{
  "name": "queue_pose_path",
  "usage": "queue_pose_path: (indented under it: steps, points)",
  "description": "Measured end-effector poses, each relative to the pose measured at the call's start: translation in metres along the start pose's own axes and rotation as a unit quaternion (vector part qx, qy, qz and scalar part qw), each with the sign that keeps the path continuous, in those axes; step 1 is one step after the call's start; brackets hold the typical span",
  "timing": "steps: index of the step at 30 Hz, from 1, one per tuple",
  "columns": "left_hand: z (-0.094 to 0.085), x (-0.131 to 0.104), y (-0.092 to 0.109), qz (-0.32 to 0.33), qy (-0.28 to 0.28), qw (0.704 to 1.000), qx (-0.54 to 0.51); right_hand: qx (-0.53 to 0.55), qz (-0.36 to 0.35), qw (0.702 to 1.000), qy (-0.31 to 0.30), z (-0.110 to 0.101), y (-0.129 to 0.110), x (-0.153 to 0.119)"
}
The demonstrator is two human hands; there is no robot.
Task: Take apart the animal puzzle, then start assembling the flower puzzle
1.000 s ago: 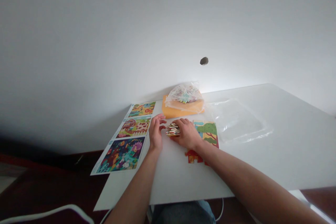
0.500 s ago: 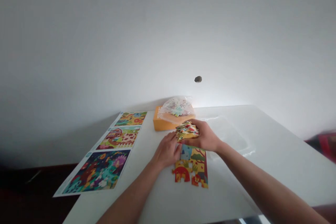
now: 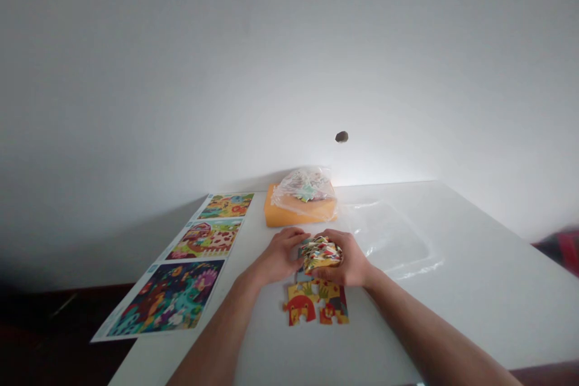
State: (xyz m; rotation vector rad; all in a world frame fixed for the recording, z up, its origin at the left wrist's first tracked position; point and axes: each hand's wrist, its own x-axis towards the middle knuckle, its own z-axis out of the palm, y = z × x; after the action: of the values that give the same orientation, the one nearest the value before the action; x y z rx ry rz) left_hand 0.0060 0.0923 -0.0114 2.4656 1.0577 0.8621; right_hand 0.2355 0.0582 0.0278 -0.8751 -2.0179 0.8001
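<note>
holding puzzle pieces [image 3: 322, 255], sheet labels [image 3: 152, 268] illegibly small

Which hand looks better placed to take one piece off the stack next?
Probably the left hand: its fingers are at the left side of the stack of puzzle pieces, while the right hand is wrapped around it.

A pale wall [image 3: 271, 72], brightest around its dark hole [image 3: 341, 137], rises behind the white table [image 3: 474, 265], with dark floor [image 3: 40, 325] beyond the table's left edge.

Reaching with left forearm [image 3: 219, 329] from seven o'clock, right forearm [image 3: 420, 322] from five, curving left hand [image 3: 279, 258] and right hand [image 3: 350, 260] inward
</note>
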Motion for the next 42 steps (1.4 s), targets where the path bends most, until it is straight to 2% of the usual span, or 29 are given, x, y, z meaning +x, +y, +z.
queue_pose_path:
  steps: [4,10,13,16,18,21,24,27,31,33,39,42]
  points:
    - [-0.005,-0.006,-0.005,-0.066,-0.007,0.994,0.085,-0.054,0.029,0.998,-0.008,-0.001,0.008,0.003]
    - [0.002,-0.003,-0.004,-0.100,0.001,0.989,0.109,-0.067,0.042,0.997,-0.012,0.003,0.014,0.005]
    - [0.001,-0.002,-0.001,-0.119,0.001,0.988,0.094,-0.007,0.076,0.997,-0.007,0.004,0.019,0.003]
    - [-0.002,-0.002,0.002,-0.139,0.009,0.989,0.059,0.064,0.113,0.991,0.027,0.004,0.028,0.002]
    - [-0.001,-0.002,0.002,-0.151,0.018,0.988,0.016,0.100,0.118,0.987,0.054,0.004,0.032,0.003]
    - [0.004,-0.001,0.003,-0.164,0.028,0.982,-0.092,0.206,0.147,0.966,0.044,0.005,0.032,0.006]
    - [0.011,0.003,0.004,-0.156,0.027,0.962,-0.223,0.303,0.180,0.936,0.013,0.006,0.028,0.008]
    - [0.014,0.007,0.002,-0.142,0.047,0.948,-0.281,0.317,0.176,0.932,0.016,0.006,0.025,0.009]
    - [0.012,0.010,-0.002,-0.171,0.107,0.933,-0.297,0.300,0.178,0.937,0.025,0.007,0.025,0.008]
    - [0.010,0.010,-0.002,-0.179,0.114,0.930,-0.301,0.297,0.173,0.939,0.024,0.008,0.025,0.007]
    - [0.011,0.012,0.002,-0.095,0.085,0.955,-0.269,0.336,0.150,0.929,0.033,0.013,0.022,0.007]
    - [0.014,0.013,0.001,-0.092,0.101,0.957,-0.255,0.328,0.159,0.930,0.047,0.013,0.021,0.009]
